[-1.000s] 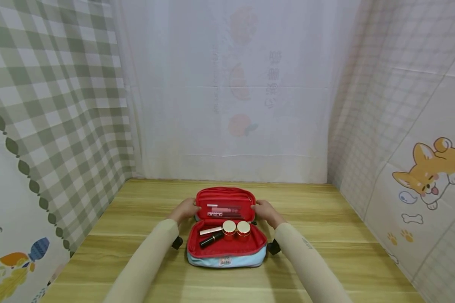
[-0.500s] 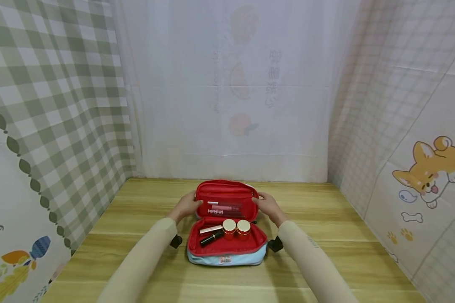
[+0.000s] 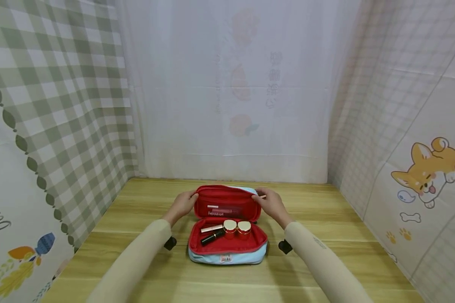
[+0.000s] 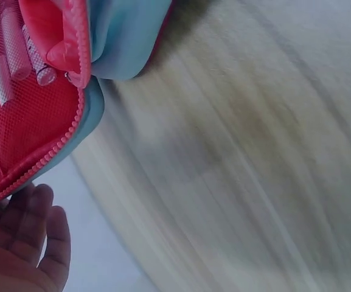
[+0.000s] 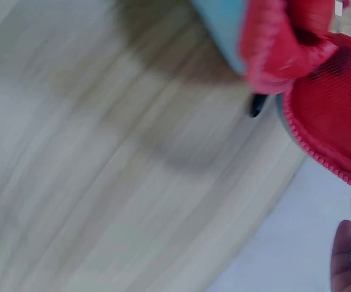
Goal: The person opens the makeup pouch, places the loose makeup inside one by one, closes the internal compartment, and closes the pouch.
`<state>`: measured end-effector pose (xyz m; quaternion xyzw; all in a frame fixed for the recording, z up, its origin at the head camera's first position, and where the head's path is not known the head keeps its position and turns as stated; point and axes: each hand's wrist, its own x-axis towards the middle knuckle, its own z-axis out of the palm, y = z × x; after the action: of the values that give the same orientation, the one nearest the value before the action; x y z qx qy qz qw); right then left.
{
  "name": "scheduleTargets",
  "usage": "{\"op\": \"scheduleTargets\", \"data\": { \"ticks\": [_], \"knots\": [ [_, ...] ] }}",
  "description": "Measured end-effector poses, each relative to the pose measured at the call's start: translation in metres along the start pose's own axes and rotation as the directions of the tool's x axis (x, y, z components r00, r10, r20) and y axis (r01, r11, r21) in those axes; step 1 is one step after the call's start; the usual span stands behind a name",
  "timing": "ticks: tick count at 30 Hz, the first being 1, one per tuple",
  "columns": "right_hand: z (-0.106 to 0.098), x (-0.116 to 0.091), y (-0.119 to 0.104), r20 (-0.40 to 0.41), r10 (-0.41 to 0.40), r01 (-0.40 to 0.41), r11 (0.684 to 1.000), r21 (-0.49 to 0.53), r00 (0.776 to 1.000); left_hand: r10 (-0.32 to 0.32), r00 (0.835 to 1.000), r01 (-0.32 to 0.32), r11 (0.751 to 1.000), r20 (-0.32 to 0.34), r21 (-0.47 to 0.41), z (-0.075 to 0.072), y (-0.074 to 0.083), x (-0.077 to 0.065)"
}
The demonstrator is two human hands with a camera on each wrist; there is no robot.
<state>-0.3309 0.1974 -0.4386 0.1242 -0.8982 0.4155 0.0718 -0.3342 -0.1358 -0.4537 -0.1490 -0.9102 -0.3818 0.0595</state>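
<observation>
An unzipped cosmetic bag [image 3: 250,255], light blue outside and red inside, sits on the table with its lid [image 3: 212,193] raised at the back. My left hand [image 3: 183,206] pinches the lid's upper left edge; in the left wrist view its fingers [image 4: 32,222] reach behind the zipper edge. My right hand [image 3: 272,205] holds the upper right corner, thumb in front. Slim cosmetic tubes [image 3: 223,211] lie behind the lid's mesh pocket. In the base are two red jars with gold lids [image 3: 230,226] [image 3: 244,227], a pale lipstick tube [image 3: 211,229] and a black lipstick tube [image 3: 212,237].
The bag rests on a wood-grain table [image 3: 314,252]. A white curtain [image 3: 174,105] hangs behind it, a green checked cloth [image 3: 72,84] at the left, and a cloth with a cartoon dog [image 3: 428,176] at the right. A dark zipper pull [image 5: 258,104] hangs at the bag's hinge.
The lid has risen and now tips toward me, with some of its blue outside showing at the top right. Both hands have moved up its edges, the right hand onto the corner.
</observation>
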Motion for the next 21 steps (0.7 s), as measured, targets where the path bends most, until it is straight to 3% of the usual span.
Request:
{"op": "scheduleTargets", "data": {
  "ticks": [7, 14, 21],
  "knots": [
    [-0.001, -0.005, 0.003, -0.018, -0.126, 0.124, 0.988, -0.089, 0.992, 0.027, 0.999, -0.028, 0.999, -0.037, -0.016, -0.003, 0.004, -0.005],
    [-0.002, -0.007, 0.003, -0.028, -0.215, 0.205, 0.957, -0.203, 0.976, 0.076, 0.996, -0.074, 0.997, -0.048, 0.031, -0.006, 0.004, -0.007],
    [-0.005, -0.010, -0.003, -0.029, -0.236, 0.222, 0.945, -0.240, 0.971, 0.036, 0.998, -0.034, 0.998, -0.045, 0.047, -0.010, 0.011, -0.009]
  ]
}}
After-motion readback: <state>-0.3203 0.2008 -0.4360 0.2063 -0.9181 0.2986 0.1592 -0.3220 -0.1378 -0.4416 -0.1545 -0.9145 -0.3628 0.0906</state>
